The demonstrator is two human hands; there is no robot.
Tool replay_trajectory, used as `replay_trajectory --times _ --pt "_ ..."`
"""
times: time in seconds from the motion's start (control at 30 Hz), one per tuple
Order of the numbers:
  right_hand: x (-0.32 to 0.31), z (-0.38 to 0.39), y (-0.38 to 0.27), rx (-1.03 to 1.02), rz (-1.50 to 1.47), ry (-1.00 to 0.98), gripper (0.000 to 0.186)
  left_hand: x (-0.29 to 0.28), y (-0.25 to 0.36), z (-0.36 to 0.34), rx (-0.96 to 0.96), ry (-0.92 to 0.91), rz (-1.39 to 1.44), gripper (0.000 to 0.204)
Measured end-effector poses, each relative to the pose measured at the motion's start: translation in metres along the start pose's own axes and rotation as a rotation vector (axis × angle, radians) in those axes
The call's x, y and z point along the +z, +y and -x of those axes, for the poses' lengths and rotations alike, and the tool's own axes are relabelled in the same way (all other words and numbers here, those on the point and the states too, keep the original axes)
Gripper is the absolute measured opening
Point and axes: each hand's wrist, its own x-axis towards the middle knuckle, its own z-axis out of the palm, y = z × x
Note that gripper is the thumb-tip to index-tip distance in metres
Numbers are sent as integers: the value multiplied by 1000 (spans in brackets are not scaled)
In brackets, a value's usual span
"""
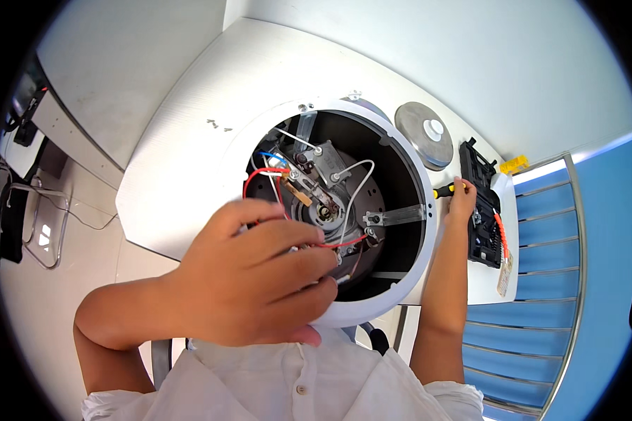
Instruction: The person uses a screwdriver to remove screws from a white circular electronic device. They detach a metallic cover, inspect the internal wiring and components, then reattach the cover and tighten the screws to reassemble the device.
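The round white housing of a rice cooker rests on the table with its open side up, showing its inner parts. Inside are a metal bracket, a white wire, a red wire and a blue wire. My left hand hovers over the near left part of the opening, fingers apart and slightly bent, hiding some of the wiring. Just right of the housing, my right hand grips a black and yellow screwdriver by its handle. The screwdriver's tip cannot be made out.
Several small screws lie on the white table. A metal lid with a white knob sits behind the housing at right. Beside my right hand is an open black tool case, with a yellow object and an orange tool. Metal railing stands beyond.
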Motion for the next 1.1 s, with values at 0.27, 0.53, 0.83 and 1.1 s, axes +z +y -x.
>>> replay_trajectory --times 0.27,0.53,0.83,1.1 --pt "-4 10 -10 -173 628 -38 44 2 1 -8 -39 108 105 31" --pt "11 27 -33 -96 902 -50 46 -2 -43 -120 -920 -824 1009 37" --pt "7 33 -38 -121 849 -87 46 33 -44 -139 -1113 -805 1298 25" --pt "5 34 -38 -135 804 -88 43 49 -40 -144 -1214 -767 1262 37"
